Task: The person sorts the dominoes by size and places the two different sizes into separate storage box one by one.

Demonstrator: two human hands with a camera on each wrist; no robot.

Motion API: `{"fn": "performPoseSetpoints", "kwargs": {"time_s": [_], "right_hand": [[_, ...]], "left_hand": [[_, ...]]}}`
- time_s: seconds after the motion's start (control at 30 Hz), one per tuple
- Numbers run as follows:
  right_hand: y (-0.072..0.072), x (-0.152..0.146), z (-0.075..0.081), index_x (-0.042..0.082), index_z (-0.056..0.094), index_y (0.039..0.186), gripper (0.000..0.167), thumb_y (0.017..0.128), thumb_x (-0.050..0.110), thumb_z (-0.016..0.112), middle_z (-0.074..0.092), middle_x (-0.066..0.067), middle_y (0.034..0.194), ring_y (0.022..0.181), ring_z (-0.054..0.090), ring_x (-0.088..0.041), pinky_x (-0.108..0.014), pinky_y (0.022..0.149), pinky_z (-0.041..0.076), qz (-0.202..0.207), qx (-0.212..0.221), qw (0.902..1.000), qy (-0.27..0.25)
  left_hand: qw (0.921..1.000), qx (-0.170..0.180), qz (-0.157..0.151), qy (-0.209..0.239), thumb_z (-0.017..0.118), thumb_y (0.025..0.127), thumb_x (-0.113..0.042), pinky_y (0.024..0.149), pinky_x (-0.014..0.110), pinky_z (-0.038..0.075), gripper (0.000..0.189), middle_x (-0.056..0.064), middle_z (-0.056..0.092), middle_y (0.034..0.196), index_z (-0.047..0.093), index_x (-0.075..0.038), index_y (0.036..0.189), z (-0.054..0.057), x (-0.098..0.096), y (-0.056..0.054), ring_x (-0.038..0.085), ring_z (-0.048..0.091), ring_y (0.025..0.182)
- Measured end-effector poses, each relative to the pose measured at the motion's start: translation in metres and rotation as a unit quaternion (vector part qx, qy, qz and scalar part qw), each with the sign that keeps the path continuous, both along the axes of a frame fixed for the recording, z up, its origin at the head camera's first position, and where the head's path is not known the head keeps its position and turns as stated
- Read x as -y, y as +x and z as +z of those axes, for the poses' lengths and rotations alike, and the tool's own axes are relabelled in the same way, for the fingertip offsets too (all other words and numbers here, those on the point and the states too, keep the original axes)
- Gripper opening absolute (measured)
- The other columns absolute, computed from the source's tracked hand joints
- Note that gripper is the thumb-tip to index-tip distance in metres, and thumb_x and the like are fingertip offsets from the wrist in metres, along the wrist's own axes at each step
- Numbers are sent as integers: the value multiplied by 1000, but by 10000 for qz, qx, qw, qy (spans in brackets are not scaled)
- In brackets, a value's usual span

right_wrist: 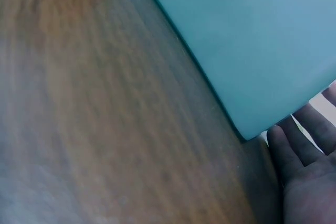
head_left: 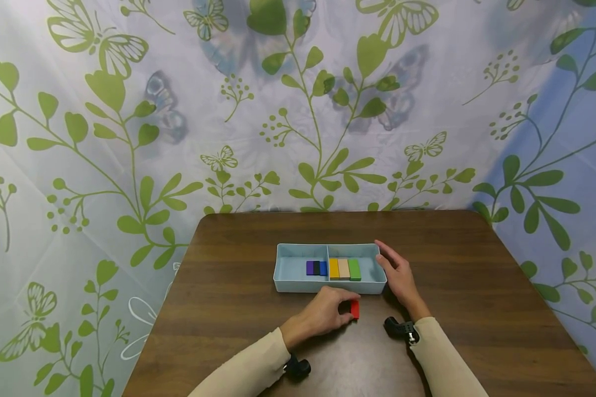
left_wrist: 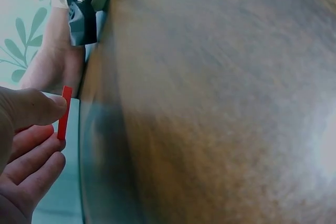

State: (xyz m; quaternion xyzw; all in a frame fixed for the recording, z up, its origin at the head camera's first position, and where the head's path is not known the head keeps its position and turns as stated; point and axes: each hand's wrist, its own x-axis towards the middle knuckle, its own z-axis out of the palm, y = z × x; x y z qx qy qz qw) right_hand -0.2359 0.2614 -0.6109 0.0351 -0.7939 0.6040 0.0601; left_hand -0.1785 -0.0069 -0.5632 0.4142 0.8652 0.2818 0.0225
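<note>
A flat red block [head_left: 355,310] is pinched between the thumb and fingers of my left hand [head_left: 326,310], just in front of a light-blue tray [head_left: 303,286]. The left wrist view shows the red block [left_wrist: 64,113] edge-on. My right hand [head_left: 399,278] rests against the tray's right end, its fingers extended along the wall and rim. In the right compartment lie a yellow block [head_left: 334,269], a beige block [head_left: 344,268] and a green block [head_left: 355,269], side by side. The left compartment holds a purple block [head_left: 310,268], a black block [head_left: 316,268] and a blue block [head_left: 323,268].
The tray stands on a brown wooden table [head_left: 228,309], split by a divider [head_left: 328,253]. Behind the table hangs a pale curtain [head_left: 258,165] with green leaves and butterflies. A black camera is strapped to each wrist.
</note>
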Motion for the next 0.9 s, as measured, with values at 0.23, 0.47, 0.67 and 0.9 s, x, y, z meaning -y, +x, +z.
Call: {"fn": "performPoseSetpoints", "kwargs": {"time_s": [0.23,0.47,0.67,0.9], "right_hand": [[-1,-1,-3,24,52,165,52,115,40,57,46,-8,173,160,42,-34,-61,131,33,-45,6,10000,12],[-2,-1,-1,20,52,165,51,116,34,57,49,-11,171,159,44,-37,-19,121,40,-39,-164,9998,-44],[-2,-1,0,18,55,163,49,116,30,58,52,-12,168,155,47,-31,-2,107,36,-7,-386,9992,-125],[-1,0,-1,21,56,163,48,116,31,58,53,-10,168,153,49,-20,-3,108,36,-28,-297,9995,-100]], "left_hand": [[10000,77,-46,17,86,96,-14,103,20,58,44,-1,80,132,76,-9,139,6,1,1,4,75,113],[10000,42,-49,53,87,95,-15,103,22,59,44,0,81,130,76,-7,137,16,4,1,7,76,115],[10000,-5,-68,44,87,96,-16,100,18,58,44,-1,81,128,76,-7,137,22,5,-1,10,77,110],[9998,-36,-129,151,86,97,-16,102,19,58,43,0,80,130,76,-7,138,30,6,-2,13,78,111]]}}
